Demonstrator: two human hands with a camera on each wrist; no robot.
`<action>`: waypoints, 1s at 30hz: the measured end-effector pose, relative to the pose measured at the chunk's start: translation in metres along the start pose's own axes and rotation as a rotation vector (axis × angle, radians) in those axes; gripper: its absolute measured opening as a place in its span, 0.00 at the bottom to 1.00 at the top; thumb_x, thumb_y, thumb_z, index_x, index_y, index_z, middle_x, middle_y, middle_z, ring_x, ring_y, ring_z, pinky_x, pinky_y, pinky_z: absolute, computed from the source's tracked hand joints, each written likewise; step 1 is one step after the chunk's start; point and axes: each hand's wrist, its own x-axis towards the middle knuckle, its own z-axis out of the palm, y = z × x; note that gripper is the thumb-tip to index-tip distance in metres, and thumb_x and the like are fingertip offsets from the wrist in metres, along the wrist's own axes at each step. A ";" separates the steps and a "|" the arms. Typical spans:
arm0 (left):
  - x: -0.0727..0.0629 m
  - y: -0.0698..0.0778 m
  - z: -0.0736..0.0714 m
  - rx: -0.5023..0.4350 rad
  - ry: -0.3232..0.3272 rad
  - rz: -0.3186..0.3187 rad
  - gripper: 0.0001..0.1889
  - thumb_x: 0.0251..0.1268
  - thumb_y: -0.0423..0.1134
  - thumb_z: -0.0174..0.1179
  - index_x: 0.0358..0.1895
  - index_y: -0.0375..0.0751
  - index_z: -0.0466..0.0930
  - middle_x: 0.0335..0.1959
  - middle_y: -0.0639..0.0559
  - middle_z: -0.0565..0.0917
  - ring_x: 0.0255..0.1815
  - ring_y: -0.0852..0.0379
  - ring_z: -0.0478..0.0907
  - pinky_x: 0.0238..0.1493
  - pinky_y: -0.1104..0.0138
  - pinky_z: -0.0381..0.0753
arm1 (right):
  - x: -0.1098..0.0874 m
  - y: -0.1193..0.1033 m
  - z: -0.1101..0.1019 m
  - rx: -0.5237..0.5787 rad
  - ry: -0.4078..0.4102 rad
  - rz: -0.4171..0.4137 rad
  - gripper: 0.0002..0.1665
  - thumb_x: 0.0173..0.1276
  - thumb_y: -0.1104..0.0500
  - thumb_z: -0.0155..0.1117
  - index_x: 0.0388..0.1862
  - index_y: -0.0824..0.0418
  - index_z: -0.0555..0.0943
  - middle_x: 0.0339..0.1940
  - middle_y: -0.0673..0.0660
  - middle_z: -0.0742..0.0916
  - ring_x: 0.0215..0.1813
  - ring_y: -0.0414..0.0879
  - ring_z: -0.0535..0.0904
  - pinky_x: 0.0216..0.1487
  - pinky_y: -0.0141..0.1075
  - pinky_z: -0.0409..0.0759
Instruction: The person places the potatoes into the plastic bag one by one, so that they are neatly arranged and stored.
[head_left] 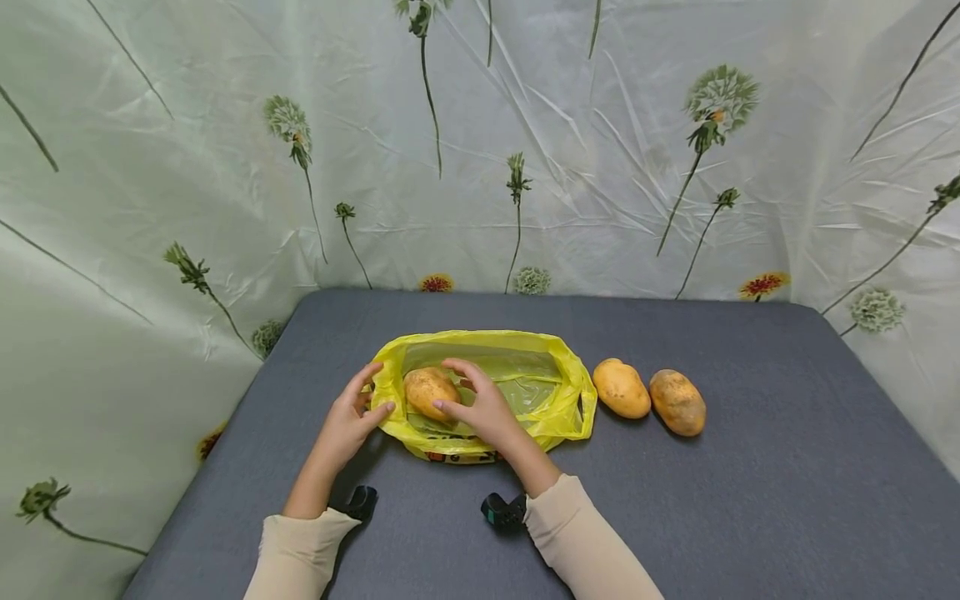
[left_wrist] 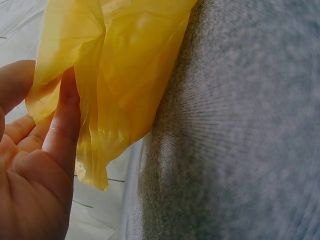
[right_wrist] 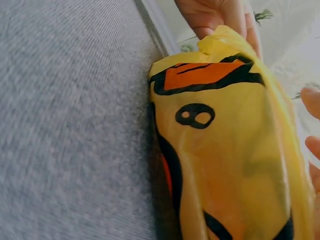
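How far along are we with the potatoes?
Done: the yellow bag sits open, left hand at its edge. In hand: the inside potato, right hand at it. Likely left, if all go in: the middle potato and rightmost potato, beside the bag.

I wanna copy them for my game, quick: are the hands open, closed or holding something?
Left hand: holding the yellow bag by its edge.
Right hand: at the potato in the bag; whether it grips cannot be told.
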 end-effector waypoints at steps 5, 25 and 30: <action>0.001 0.000 0.001 -0.004 -0.004 0.000 0.33 0.59 0.31 0.58 0.67 0.40 0.54 0.65 0.38 0.57 0.52 0.41 0.70 0.36 0.71 0.74 | -0.004 -0.003 -0.005 -0.022 0.030 -0.036 0.29 0.59 0.65 0.63 0.59 0.67 0.68 0.59 0.64 0.72 0.60 0.60 0.64 0.57 0.51 0.62; 0.001 -0.001 0.000 0.013 0.006 0.003 0.33 0.58 0.29 0.59 0.66 0.38 0.55 0.65 0.37 0.57 0.51 0.41 0.70 0.35 0.72 0.74 | -0.014 0.009 -0.039 -0.038 0.178 -0.145 0.29 0.57 0.63 0.65 0.59 0.64 0.70 0.57 0.60 0.75 0.58 0.52 0.68 0.58 0.43 0.64; 0.002 -0.002 0.000 0.003 0.006 0.007 0.33 0.58 0.29 0.59 0.66 0.38 0.55 0.65 0.38 0.57 0.50 0.41 0.70 0.35 0.72 0.74 | -0.019 0.017 -0.049 -0.065 0.232 -0.198 0.29 0.57 0.63 0.66 0.58 0.63 0.70 0.56 0.58 0.76 0.58 0.50 0.69 0.58 0.40 0.64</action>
